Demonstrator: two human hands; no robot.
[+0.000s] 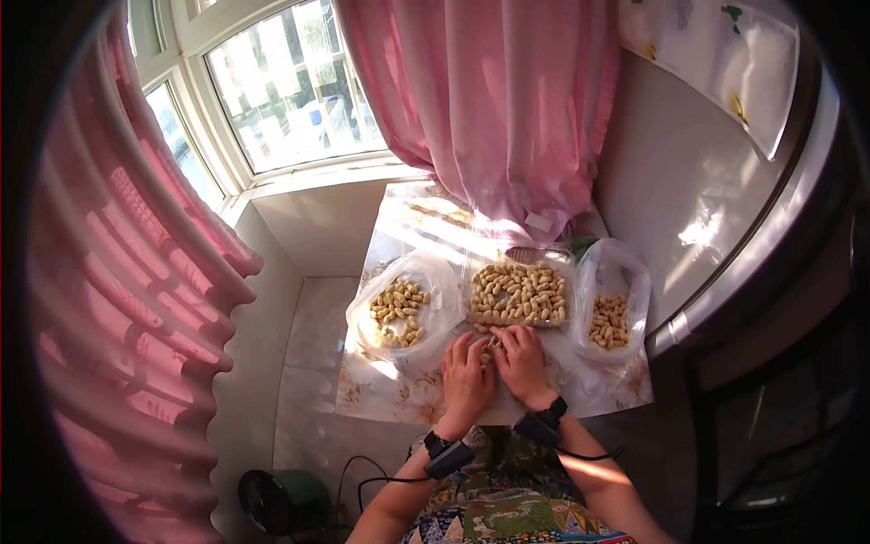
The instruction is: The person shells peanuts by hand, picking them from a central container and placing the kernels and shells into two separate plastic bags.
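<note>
Unshelled peanuts (487,354) lie in a small group between my two hands, at the front of the clear plastic box. My left hand (468,374) has its fingers bent around the left side of the group. From the other side, my right hand (521,361) curls its fingers over the peanuts, partly hiding them. The clear plastic box (518,322) behind my fingertips holds many peanuts. To the left, an open white plastic bag (439,288) contains a loose heap of peanuts. Another plastic bag (637,288) on the right has a smaller pile inside.
A patterned cloth covers the small table (417,399). Pink curtains (489,100) hang behind it and at left, beside a window (290,91). A pale panel stands close on the right. Below left, a dark round object (285,500) sits on the floor near cables.
</note>
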